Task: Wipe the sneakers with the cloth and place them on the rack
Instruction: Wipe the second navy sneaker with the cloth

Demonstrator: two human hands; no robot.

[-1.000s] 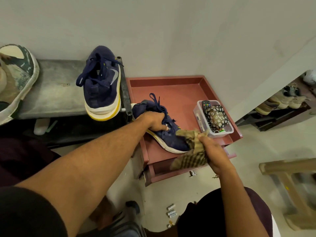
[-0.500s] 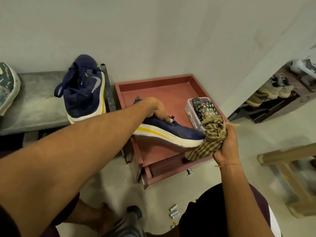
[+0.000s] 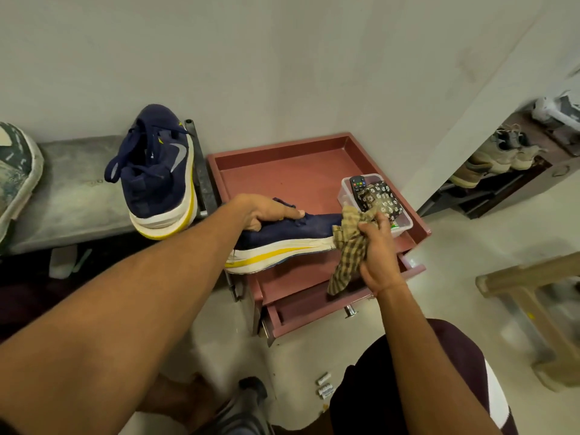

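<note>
- Sitting at far left, a camo shoe (image 3: 15,174) was cut off by the frame edge, on a grey shelf (image 3: 72,196).
- On the same shelf, at its right end, a navy sneaker (image 3: 157,180) stood heel toward the camera, laces hanging loose, white-and-yellow sole overhanging the shelf's front edge.
- The left hand (image 3: 266,211) gripped the second sneaker (image 3: 282,243) from above, fingers curled over the upper near the laces.
- That sneaker was held sideways over the red cabinet top (image 3: 282,164), toe pointing right and sole edge facing the camera. Couldn't tell if it touched the surface.
- A checked cloth (image 3: 348,249) was bunched against the sneaker's toe, loose end hanging down.
- The right hand (image 3: 378,255) was clenched around the cloth, pressing it to the toe.
- Just behind that hand, a clear plastic box (image 3: 405,222) on the cabinet top held a remote (image 3: 357,185) and a floral pouch (image 3: 383,199).
- Below, the cabinet's drawer (image 3: 314,306) was pulled partly out.
- Small batteries (image 3: 324,386) lay on the floor near the person's knee.
- At far right, a dark rack (image 3: 489,196) carried beige shoes (image 3: 499,155), with a wooden stool (image 3: 533,293) nearer the camera.
</note>
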